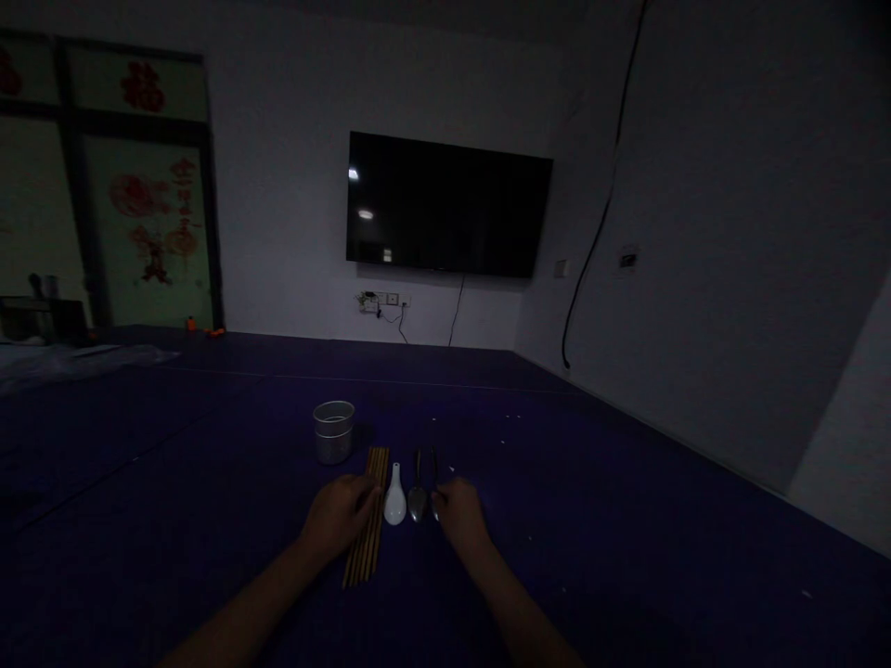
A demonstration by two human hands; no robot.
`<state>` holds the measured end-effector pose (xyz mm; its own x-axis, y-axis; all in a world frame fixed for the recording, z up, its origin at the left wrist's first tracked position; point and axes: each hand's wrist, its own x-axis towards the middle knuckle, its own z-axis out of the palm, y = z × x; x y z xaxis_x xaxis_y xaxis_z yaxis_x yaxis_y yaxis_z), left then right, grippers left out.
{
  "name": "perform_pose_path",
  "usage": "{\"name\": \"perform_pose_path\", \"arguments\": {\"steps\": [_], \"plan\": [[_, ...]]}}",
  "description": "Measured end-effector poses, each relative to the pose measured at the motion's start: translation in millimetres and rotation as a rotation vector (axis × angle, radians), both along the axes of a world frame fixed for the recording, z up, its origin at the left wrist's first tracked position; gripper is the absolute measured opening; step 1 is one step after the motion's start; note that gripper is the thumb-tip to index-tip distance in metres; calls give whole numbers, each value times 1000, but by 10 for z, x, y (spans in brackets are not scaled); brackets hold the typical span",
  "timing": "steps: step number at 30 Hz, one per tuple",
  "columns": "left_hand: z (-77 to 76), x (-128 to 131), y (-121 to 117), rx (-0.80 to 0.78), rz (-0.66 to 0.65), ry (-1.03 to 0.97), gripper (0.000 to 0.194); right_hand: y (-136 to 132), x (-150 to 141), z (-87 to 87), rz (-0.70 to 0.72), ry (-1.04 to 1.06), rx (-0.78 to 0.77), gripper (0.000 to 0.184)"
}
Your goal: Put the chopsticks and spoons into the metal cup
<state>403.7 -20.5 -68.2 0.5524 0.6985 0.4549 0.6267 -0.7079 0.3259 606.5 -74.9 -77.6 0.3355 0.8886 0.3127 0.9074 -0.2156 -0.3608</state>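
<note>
Right under the left hand, a bunch of wooden chopsticks lies side by side on the purple surface, tips fanned a bit, slanting down toward the person. Fingers on that hand are curled over the bundle from the left, touching it, but honestly I can't tell if they're gripping or just resting there.

Next along, just right of the chopsticks, is a white spoon, handle pointing away, then a metal spoon set the same way, so it's a pretty neat row. Last in line is a second metal spoon, partly covered by the right hand. Those fingers are bent in at it, and again, can't tell whether they've closed on it, it's too dark and the knuckles block the view.

As for containers: a metal cup stands upright just past the left hand, beyond the chopsticks and off to their left. You can see its rim and a bit of inner wall, but the bottom is hidden, so no clue about contents.

Further out, some crumpled clear plastic sits at far left, with small orange bits near the door. Big dark TV on the back wall, and a black cable hanging down the right one.
</note>
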Motion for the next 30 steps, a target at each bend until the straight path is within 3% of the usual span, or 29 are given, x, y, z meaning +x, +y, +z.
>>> {"name": "perform_pose_path", "arguments": {"steps": [30], "plan": [[-61, -13, 60, -11, 7, -7, 38, -9, -23, -22, 6, 11, 23, 22]]}}
